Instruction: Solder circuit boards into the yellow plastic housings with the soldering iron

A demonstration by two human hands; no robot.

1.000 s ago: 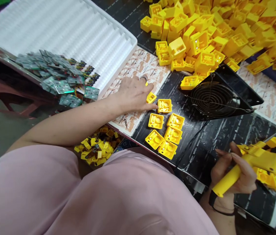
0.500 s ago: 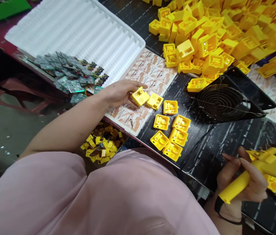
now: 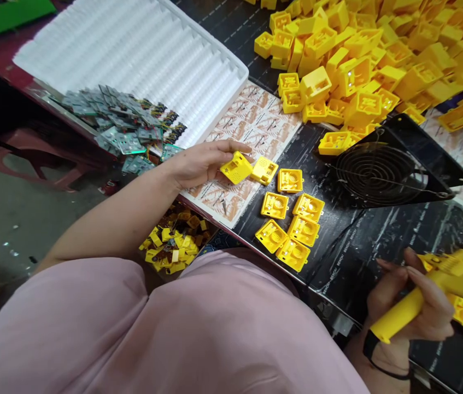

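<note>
My left hand [image 3: 202, 162] grips a small yellow plastic cover [image 3: 236, 167] just above the printed sheet [image 3: 251, 123]. A second yellow cover [image 3: 264, 170] lies right beside it. Several open yellow housings [image 3: 291, 216] lie in a cluster on the black mat [image 3: 362, 230] in front of me. My right hand [image 3: 414, 303] is wrapped round the handle of a yellow power tool [image 3: 432, 293] at the lower right.
A big heap of yellow housings [image 3: 370, 60] fills the far right. A black fan with a wire grille [image 3: 382, 169] sits on the mat. A white ribbed tray [image 3: 141, 54] and a pile of small circuit boards [image 3: 120, 128] lie left. Yellow scraps [image 3: 171, 243] sit below the table edge.
My left hand has turned palm up and lifted a yellow cover off the table; a second cover now lies next to it. The right hand keeps its hold on the tool.
</note>
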